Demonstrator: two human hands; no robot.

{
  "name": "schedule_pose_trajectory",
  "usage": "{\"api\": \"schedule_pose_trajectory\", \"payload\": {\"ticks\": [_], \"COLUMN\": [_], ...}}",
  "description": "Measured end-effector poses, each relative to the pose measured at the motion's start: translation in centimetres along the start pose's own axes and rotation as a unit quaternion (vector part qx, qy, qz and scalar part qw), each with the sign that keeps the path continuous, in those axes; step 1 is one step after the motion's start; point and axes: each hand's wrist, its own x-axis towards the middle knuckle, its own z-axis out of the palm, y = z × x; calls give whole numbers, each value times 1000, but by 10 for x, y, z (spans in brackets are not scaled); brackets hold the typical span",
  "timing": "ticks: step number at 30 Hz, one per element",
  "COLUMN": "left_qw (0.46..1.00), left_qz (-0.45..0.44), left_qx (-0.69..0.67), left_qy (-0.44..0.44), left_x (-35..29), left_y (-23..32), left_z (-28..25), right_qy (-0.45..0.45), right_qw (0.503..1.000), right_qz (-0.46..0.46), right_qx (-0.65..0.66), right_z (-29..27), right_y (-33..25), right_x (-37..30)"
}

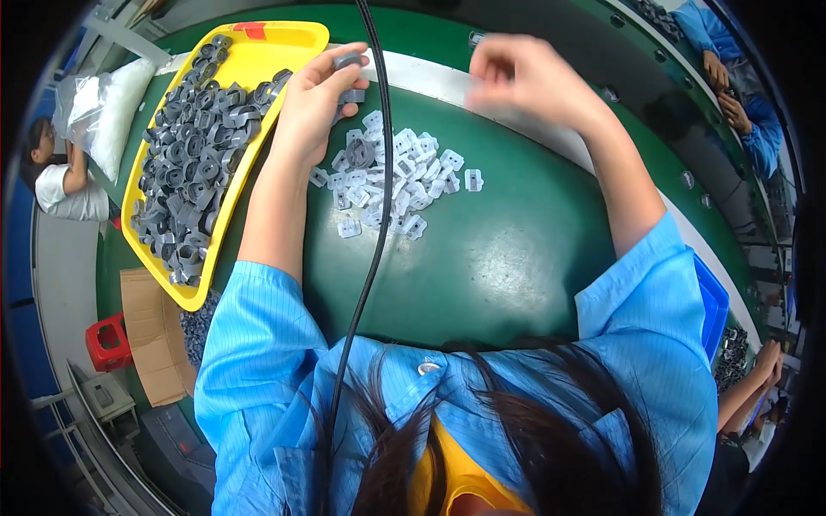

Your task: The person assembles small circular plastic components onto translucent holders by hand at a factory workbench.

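Observation:
My left hand (317, 105) is closed around a few small grey plastic parts (348, 60), one between thumb and fingertips and others lower against the fingers. It is above the table, just right of the yellow tray (303, 36), which holds a heap of dark grey ring-shaped parts (194, 155). Below and right of that hand lies a loose pile of small pale translucent plastic pieces (400, 181), with one grey ring-shaped part (360, 153) among them. My right hand (527, 79) is raised over the pale strip at the far side, its fingers curled and smeared by motion; whether they hold anything is unclear.
A black cable (379, 215) hangs across the view. Beyond the pale strip (430, 77), small parts (611, 93) lie spaced along a green surface. A cardboard box (151, 335) and red stool (108, 342) stand at left, a blue bin (711, 301) at right. Other people sit nearby.

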Motion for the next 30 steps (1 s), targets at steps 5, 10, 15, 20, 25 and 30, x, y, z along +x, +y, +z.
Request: {"api": "schedule_pose_trajectory", "payload": {"ticks": [5,10,15,20,25,30], "left_qw": [998,996,991,961,908,897], "left_qz": [51,50,37,141,253,297], "left_qx": [36,74,123,230,335,321], "left_qy": [4,-7,-33,-64,6,63], "left_x": [-1,-3,-13,-14,-16,-17], "left_y": [-3,-1,5,-1,3,-2], "left_z": [2,6,15,8,16,27], "right_qy": [-169,-76,35,0,34,113], "right_qw": [982,997,949,900,878,970], "right_qz": [-49,1,52,97,84,18], "right_qx": [-69,34,308,425,469,217], "right_z": [25,16,22,30,28,42], "right_y": [-43,-40,-40,-25,-18,-33], "right_x": [-37,-4,33,36,37,30]}}
